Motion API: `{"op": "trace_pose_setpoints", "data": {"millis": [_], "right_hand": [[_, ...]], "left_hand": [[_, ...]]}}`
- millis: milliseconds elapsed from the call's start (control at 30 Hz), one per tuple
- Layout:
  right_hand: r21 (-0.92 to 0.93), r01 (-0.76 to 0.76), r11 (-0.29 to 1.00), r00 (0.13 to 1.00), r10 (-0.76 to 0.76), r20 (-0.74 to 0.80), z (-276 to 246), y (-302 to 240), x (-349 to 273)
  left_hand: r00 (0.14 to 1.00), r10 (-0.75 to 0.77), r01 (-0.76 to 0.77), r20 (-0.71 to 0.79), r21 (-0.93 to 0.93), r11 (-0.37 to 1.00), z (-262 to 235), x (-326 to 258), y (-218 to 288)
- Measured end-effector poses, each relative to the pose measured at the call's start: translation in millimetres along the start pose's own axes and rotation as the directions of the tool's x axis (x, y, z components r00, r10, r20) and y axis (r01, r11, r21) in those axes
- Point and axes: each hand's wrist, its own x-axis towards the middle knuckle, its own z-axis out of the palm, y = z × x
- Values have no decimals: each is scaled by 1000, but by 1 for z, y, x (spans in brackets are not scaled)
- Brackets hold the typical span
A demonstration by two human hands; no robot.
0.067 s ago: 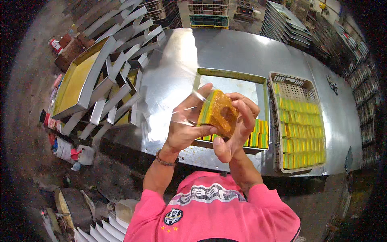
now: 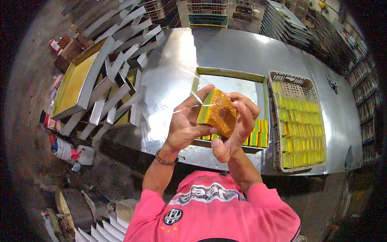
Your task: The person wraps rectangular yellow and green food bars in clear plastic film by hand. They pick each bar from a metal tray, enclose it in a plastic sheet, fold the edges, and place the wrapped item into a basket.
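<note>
Above a metal tray I hold a layered cake piece (image 2: 221, 115) with a brown top and green and yellow side layers; pale specks dot its top. My left hand (image 2: 182, 128) grips its left side, thumb along the lower edge. My right hand (image 2: 246, 115) closes around the right side with curled fingers. Thin clear plastic film (image 2: 198, 98) catches the light by my left fingers; whether it wraps the whole piece I cannot tell. Under my hands, the shallow tray (image 2: 236, 74) contains more striped cake pieces (image 2: 258, 136) along its near side, partly hidden by my hands.
To the right stands a plastic crate (image 2: 276, 139) with rows of wrapped striped pieces (image 2: 302, 130). Metal trays (image 2: 93, 77) are stacked crookedly at left, the top one with a yellowish bottom. More stacked trays (image 2: 282, 22) and crates (image 2: 207, 20) stand beyond the metal table (image 2: 238, 48).
The clear film beside my left fingers has shifted and shows as narrower glints. The cake piece has tilted very slightly; both hands keep nearly the same place.
</note>
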Motion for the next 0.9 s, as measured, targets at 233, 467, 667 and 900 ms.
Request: {"op": "trace_pose_setpoints", "data": {"millis": [233,467,667,900], "right_hand": [[58,9,998,995,-3,-103,14,5,5],[203,36,978,980,6,-200,29,14,2],[297,-189,936,966,232,-116,21,19,0],[679,-387,623,806,586,-79,28,14,14]], "left_hand": [[980,185,-178,-68,99,979,17,12,-5],[959,260,-261,-116,6,965,16,14,-19],[970,221,-209,-102,116,971,16,20,-23],[875,419,-436,-243,-16,900,23,30,-27]]}}
